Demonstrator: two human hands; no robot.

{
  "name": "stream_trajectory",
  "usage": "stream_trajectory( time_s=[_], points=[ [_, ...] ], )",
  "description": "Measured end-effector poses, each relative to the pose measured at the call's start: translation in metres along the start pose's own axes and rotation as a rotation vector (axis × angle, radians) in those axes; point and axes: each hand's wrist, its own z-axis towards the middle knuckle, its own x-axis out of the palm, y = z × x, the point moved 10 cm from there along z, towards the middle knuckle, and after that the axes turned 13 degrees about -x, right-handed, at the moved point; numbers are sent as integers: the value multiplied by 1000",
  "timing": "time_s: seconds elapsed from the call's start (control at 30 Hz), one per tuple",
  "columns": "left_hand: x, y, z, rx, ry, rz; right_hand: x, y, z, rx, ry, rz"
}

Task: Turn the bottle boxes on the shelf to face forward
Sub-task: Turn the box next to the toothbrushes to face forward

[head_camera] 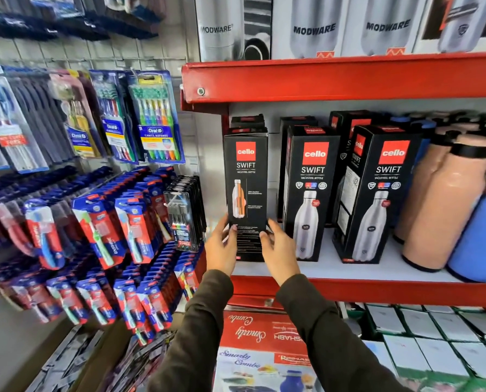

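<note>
Three black Cello Swift bottle boxes stand upright at the front of the white shelf (pixel 377 267). The leftmost box (pixel 246 176) shows a side panel with a small cutaway bottle picture. My left hand (pixel 222 247) grips its lower left edge and my right hand (pixel 278 247) grips its lower right edge. The middle box (pixel 311 193) and the right box (pixel 377 193) show the large steel bottle picture to the front. More black boxes (pixel 346 123) stand behind them.
Peach bottles (pixel 445 205) and a blue bottle (pixel 482 236) lean at the shelf's right. A red shelf lip (pixel 349 80) with Modware boxes (pixel 315 26) hangs above. Toothbrush packs (pixel 157 117) hang on the left wall. Red boxes (pixel 261 332) lie below.
</note>
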Motion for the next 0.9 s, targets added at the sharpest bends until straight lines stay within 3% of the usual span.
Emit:
stream_trajectory(
  time_s=[0.33,0.5,0.77,0.9],
  points=[
    [-23,-8,-11,-29,-14,-304,-4,29,5,-96,0,-23],
    [-31,-17,-27,-21,-86,-376,-11,40,7,-91,-83,-5],
    [-37,-24,-28,92,-98,-214,-15,38,5,-80,-136,17],
    [-30,-21,-5,15,18,-90,-12,39,8,-99,-83,69]
  ],
)
